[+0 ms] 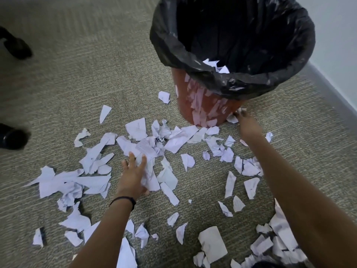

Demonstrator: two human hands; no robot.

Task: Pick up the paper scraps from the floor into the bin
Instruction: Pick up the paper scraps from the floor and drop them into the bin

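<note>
Many torn white paper scraps point(174, 141) lie scattered over the grey carpet in front of a red bin point(195, 105) lined with a black bag point(193, 55). A few scraps point(216, 65) show inside the bin. My left hand point(133, 173), with a dark band at the wrist, lies on a heap of scraps in the middle, fingers stretched out and spread. My right hand point(245, 120) reaches to the foot of the bin and its blurred fingertips touch a scrap point(231, 119) there; whether it grips the scrap is unclear.
Two black shoes point(17, 49) point(13, 136) of another person stand at the left edge. A pale wall point(340, 31) with a grey baseboard runs behind and to the right of the bin. More scraps point(212, 244) pile up near the bottom edge.
</note>
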